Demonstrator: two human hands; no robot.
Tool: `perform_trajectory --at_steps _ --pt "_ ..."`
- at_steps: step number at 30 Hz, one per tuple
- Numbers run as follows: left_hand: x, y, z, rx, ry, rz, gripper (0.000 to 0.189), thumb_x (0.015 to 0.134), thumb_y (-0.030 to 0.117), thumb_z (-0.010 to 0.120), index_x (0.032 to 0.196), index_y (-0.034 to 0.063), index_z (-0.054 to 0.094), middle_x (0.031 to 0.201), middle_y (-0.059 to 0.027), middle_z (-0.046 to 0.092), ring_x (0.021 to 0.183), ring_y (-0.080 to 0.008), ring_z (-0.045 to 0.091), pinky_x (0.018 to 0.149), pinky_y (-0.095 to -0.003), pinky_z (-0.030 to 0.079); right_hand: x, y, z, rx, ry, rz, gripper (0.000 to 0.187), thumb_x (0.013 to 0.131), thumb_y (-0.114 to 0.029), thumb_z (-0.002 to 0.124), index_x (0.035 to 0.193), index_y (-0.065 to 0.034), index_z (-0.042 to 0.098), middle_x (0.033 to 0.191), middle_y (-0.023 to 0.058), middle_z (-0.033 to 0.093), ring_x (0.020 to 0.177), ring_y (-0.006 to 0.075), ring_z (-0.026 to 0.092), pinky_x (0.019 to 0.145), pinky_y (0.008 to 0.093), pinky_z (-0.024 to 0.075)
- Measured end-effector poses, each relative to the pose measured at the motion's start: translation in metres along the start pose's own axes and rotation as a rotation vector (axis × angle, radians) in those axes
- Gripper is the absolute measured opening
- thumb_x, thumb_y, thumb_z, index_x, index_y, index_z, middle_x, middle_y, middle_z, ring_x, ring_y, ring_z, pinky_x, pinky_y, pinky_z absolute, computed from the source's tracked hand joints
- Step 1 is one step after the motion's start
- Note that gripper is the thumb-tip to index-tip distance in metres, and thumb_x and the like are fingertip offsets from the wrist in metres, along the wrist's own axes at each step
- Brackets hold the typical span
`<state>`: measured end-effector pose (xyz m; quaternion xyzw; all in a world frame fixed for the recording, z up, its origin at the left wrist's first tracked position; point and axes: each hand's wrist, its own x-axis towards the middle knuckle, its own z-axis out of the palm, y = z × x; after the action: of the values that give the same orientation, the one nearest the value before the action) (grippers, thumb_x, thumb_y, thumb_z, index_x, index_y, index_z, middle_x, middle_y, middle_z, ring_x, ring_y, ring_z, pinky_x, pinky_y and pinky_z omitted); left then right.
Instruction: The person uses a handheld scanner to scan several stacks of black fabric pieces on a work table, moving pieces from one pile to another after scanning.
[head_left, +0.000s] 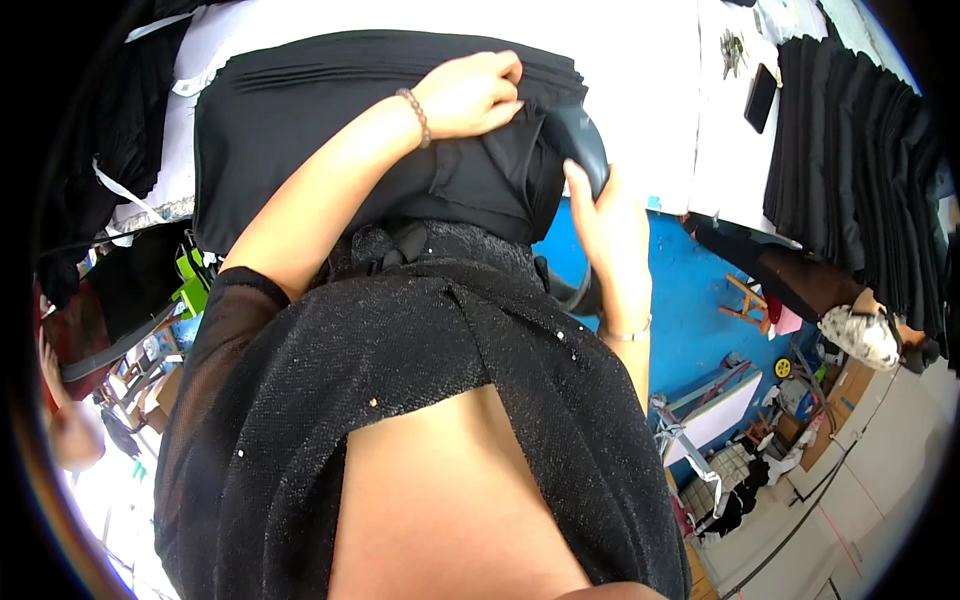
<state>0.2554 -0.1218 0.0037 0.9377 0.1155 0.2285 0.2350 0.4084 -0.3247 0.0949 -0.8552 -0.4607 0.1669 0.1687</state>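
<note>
Before me a thick pile of folded black garments (300, 142) lies on a white-topped table (637, 90), its near side against my body. My left hand (472, 94) is over the pile's right half, fingers curled, thumb and fingertips at a fold of the top black cloth (487, 169). My right hand (619, 232) grips a dark blue-grey handheld tool (581, 142) with a smooth curved body. The tool's far end meets the cloth just right of my left fingertips; its working tip is hidden there. A dark band or hose (574, 292) shows behind my right wrist.
More black garments (840, 150) hang over the table's right side, near a phone (761, 97) and keys (731, 52). Black cloth (112, 112) drapes at left. Another person (810, 285) is at right, a second (75, 435) at far left. A wooden stool (742, 304) stands on the blue floor.
</note>
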Motion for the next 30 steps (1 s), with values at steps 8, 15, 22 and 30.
perform_trajectory --at_steps 8,15,22,30 --pt "0.01 0.007 0.021 0.13 -0.092 -0.293 0.029 0.091 0.029 0.072 0.109 0.0079 0.065 0.106 -0.0098 0.063 0.089 -0.0324 0.069 0.076 -0.0427 0.057 0.013 0.023 0.005 0.105 -0.035 -0.002 0.049 0.097 -0.042 0.068 0.094 0.0067 0.062 0.064 0.0112 0.059 0.058 0.0177 0.061 0.056 0.0373 0.0503" --pt "-0.011 0.013 0.021 0.095 0.024 -0.089 0.013 0.089 0.019 0.07 0.088 0.0084 0.063 0.1 -0.0086 0.061 0.08 -0.0325 0.063 0.072 -0.0442 0.053 0.03 0.033 0.006 0.421 -0.085 0.197 0.056 0.097 -0.048 0.065 0.1 0.0072 0.062 0.073 0.0216 0.067 0.066 0.033 0.069 0.064 0.0416 0.0542" --pt "0.019 0.02 0.007 -0.185 -0.09 -0.436 0.028 0.103 0.03 0.058 0.095 0.0043 0.065 0.075 -0.0168 0.066 0.07 -0.0397 0.064 0.071 -0.0469 0.052 0.03 0.045 0.003 0.529 -0.147 0.215 0.049 0.099 -0.044 0.066 0.1 0.0054 0.06 0.06 0.0084 0.059 0.048 0.0152 0.059 0.047 0.0316 0.0473" --pt "0.031 0.011 0.028 0.09 0.137 0.072 0.014 0.088 0.015 0.071 0.097 0.0063 0.065 0.085 -0.0098 0.061 0.076 -0.033 0.063 0.069 -0.0437 0.053 0.023 0.079 0.001 0.663 -0.277 0.25 0.047 0.099 -0.042 0.067 0.099 0.004 0.06 0.059 0.0034 0.056 0.047 0.0114 0.055 0.045 0.0282 0.0442"
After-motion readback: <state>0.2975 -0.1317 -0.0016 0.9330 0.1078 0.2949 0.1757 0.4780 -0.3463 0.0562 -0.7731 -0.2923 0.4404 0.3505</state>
